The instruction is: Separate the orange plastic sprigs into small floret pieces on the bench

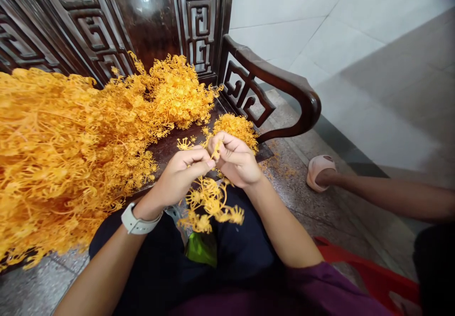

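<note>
1. Looking down, we see a green scrap (202,249) on our dark lap and a white watch (137,222) on our left wrist.
2. Our left hand (185,174) is closed, thumb and forefinger pinched on the orange sprig (212,202). The sprig's bunch dangles below both hands, over our lap.
3. Our right hand (236,162) is closed too. Its curled fingers nip the top of the same sprig and touch the left fingertips.
4. Just beyond, a small heap (236,126) lies at the front right corner of the bench (170,148), beside the armrest (284,86).
5. A big pile (71,145) of orange sprigs covers the bench's left part, up to its carved back.
6. Farther right, on the floor, rests another person's foot in a pink slipper (318,169).
</note>
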